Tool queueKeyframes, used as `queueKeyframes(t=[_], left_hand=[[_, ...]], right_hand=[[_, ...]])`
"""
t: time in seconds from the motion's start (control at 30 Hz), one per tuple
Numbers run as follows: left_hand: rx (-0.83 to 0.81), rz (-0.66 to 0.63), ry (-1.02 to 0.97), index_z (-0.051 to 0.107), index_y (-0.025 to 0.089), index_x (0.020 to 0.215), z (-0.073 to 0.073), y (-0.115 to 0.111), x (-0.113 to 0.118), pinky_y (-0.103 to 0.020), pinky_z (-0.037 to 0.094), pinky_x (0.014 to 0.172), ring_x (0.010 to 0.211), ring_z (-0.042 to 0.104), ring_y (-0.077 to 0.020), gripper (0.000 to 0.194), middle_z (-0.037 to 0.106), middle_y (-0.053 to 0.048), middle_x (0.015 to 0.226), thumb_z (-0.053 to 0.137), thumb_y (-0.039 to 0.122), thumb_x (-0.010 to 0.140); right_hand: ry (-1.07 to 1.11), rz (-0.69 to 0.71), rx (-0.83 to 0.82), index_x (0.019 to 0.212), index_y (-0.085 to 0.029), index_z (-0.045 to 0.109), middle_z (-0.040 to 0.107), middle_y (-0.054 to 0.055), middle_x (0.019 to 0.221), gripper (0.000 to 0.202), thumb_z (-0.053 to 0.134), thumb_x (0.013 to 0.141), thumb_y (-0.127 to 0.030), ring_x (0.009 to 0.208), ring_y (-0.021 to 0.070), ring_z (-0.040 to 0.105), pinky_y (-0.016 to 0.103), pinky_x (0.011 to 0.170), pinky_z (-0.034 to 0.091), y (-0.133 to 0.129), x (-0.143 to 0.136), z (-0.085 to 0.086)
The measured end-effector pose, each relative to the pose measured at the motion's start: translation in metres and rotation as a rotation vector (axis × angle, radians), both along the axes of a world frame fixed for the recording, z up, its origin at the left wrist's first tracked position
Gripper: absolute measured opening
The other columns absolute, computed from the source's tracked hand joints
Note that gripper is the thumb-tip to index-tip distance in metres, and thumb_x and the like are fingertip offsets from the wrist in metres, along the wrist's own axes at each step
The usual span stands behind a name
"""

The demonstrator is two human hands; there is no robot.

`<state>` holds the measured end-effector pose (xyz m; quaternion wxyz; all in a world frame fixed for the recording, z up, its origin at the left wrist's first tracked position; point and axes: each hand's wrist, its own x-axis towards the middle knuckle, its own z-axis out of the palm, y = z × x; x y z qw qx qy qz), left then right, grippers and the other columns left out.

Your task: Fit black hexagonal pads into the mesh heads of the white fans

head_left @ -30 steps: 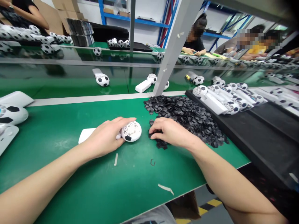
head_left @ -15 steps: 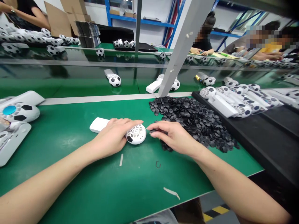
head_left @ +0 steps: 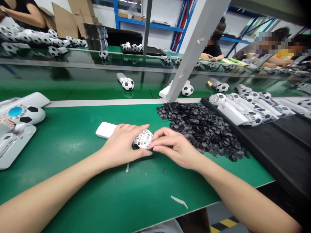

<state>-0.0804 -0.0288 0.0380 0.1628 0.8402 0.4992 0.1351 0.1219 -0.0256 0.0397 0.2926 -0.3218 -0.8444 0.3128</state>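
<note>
My left hand [head_left: 125, 142] is wrapped over a white device with a soccer-ball-patterned round head [head_left: 143, 139], lying on the green table. Its white, flat handle [head_left: 106, 129] sticks out to the left from under the hand. White openwork shows on top of the head, with a black patch at its lower left. My right hand [head_left: 173, 145] has its fingertips pinched together against the head's right side. Whatever lies between those fingertips is hidden. Just beyond the right hand spreads a heap of small black flat pieces [head_left: 194, 123].
A black tray [head_left: 257, 139] with several ball-headed devices [head_left: 252, 119] stands at right. Opened white devices [head_left: 24, 115] lie at left. A grey post [head_left: 191, 48] rises beyond the heap. Finished-looking devices [head_left: 127, 84] sit on the green belt. Co-workers [head_left: 213, 45] sit beyond.
My right hand has moved left onto the ball head; a small dark piece showed at its fingertips before. My left thumb has come forward along the head's near side.
</note>
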Motion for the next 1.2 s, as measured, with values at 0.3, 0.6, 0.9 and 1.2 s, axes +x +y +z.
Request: queueKeyframes(t=[0.3, 0.6, 0.9, 1.2], left_hand=[[0.01, 0.01, -0.012, 0.041, 0.023, 0.128, 0.0, -0.002, 0.001, -0.045, 0.03, 0.094, 0.104, 0.049, -0.0264, 0.067, 0.058, -0.007, 0.114, 0.055, 0.056, 0.072], [0.013, 0.045, -0.069, 0.049, 0.019, 0.12, -0.001, -0.003, 0.009, -0.042, 0.033, 0.091, 0.101, 0.05, -0.0257, 0.055, 0.06, -0.006, 0.109, 0.059, 0.041, 0.071], [-0.044, -0.011, -0.108, 0.043, 0.016, 0.125, 0.002, -0.002, 0.004, -0.043, 0.034, 0.09, 0.103, 0.049, -0.0277, 0.061, 0.056, -0.008, 0.119, 0.058, 0.044, 0.073], [0.036, 0.006, -0.096, 0.044, 0.016, 0.123, -0.004, -0.006, 0.007, -0.048, 0.024, 0.101, 0.108, 0.048, -0.0265, 0.06, 0.056, -0.008, 0.119, 0.057, 0.046, 0.072]], right_hand=[[0.046, -0.071, -0.039, 0.08, -0.019, 0.067, 0.061, 0.0, 0.077, 0.008, 0.06, 0.079, -0.017, 0.075, 0.0122, 0.055, 0.027, 0.074, 0.043, -0.003, -0.009, -0.008], [0.135, -0.12, -0.307, 0.065, -0.016, 0.056, 0.048, -0.002, 0.076, 0.018, 0.074, 0.063, -0.018, 0.072, 0.0109, 0.049, 0.026, 0.069, 0.041, 0.016, -0.015, -0.008], [0.232, -0.024, -0.555, 0.077, -0.017, 0.052, 0.05, -0.003, 0.076, 0.024, 0.071, 0.062, -0.016, 0.065, 0.0081, 0.047, 0.022, 0.062, 0.039, 0.02, -0.013, -0.009], [0.345, -0.079, -0.722, 0.074, -0.017, 0.047, 0.047, -0.005, 0.068, 0.03, 0.073, 0.063, -0.028, 0.062, 0.0084, 0.045, 0.024, 0.061, 0.037, 0.01, -0.018, -0.015]])
